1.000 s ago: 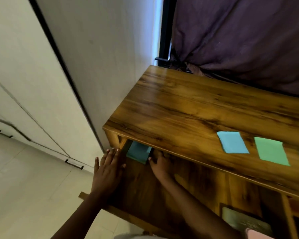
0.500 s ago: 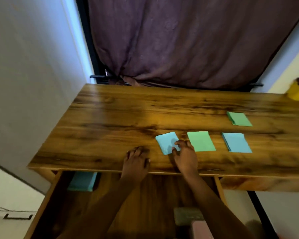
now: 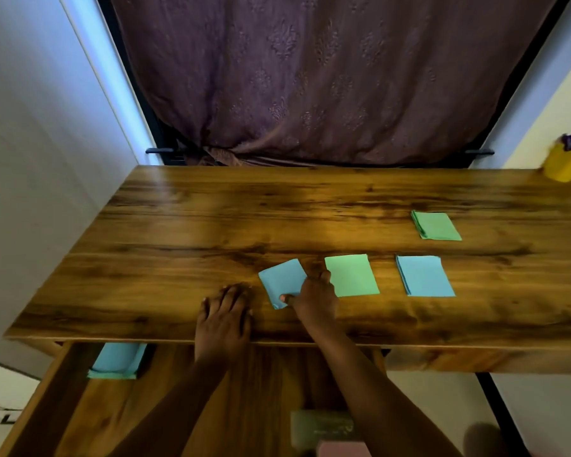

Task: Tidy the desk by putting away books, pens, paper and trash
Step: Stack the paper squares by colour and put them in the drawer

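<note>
Several small paper pads lie on the wooden desk [image 3: 211,219]. My right hand [image 3: 315,300] pinches the nearest blue pad [image 3: 282,283] at its right edge, thumb on top; the pad is turned askew. Beside it lie a green pad [image 3: 351,275], another blue pad [image 3: 424,275] and, farther back, a second green pad [image 3: 435,225]. My left hand [image 3: 225,316] rests flat on the desk's front edge, fingers spread. Below, the drawer [image 3: 60,400] stands pulled out with a blue and green stack [image 3: 116,361] in its back left corner.
A yellow pen cup [image 3: 564,161] stands at the desk's far right corner. A purple curtain [image 3: 310,77] hangs behind the desk and a wall closes the left side. A greenish block [image 3: 320,427] and something pink [image 3: 342,450] lie at the drawer's front.
My view swung from the drawer up to the desk top. Both hands left the drawer; the left one settled on the desk edge, and the right one took hold of the blue pad and turned it.
</note>
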`<action>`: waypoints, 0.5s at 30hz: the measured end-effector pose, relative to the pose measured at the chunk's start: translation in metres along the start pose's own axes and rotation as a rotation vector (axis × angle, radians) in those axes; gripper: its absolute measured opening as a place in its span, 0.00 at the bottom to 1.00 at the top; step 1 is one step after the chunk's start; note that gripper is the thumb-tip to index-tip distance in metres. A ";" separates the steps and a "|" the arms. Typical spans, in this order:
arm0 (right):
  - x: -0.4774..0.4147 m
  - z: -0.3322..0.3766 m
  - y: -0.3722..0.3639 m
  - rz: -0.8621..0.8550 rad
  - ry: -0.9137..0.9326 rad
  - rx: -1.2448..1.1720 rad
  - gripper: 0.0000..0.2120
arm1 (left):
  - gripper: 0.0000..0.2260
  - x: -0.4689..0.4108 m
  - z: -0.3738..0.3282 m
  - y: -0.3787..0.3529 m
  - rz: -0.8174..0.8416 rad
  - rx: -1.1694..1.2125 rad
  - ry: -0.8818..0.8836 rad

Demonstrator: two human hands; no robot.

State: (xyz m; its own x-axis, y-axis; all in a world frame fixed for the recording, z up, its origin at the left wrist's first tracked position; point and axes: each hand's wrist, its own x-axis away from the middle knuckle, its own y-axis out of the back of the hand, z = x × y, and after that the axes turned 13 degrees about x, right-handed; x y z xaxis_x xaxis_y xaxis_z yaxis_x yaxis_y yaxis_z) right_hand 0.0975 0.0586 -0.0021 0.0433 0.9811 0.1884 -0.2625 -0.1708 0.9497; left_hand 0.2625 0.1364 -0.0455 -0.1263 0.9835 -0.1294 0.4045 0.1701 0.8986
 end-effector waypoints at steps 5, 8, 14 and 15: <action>0.002 -0.009 0.003 -0.010 0.122 0.001 0.40 | 0.26 0.001 0.002 -0.004 -0.012 0.000 0.005; -0.004 -0.014 0.009 0.081 0.182 0.068 0.42 | 0.28 0.001 0.001 -0.005 -0.031 0.003 0.027; -0.013 -0.021 0.018 0.181 0.308 0.123 0.41 | 0.28 0.003 -0.001 -0.004 -0.051 0.013 0.038; -0.013 -0.023 0.018 0.184 0.326 0.089 0.40 | 0.29 0.004 -0.003 -0.003 -0.048 0.013 0.046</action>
State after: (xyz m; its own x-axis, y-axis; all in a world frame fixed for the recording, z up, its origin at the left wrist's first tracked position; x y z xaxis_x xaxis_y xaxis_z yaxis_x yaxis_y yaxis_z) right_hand 0.0701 0.0450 0.0065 -0.3093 0.9082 0.2820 -0.1516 -0.3399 0.9282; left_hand 0.2581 0.1392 -0.0477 -0.1870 0.9703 -0.1531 0.4089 0.2186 0.8860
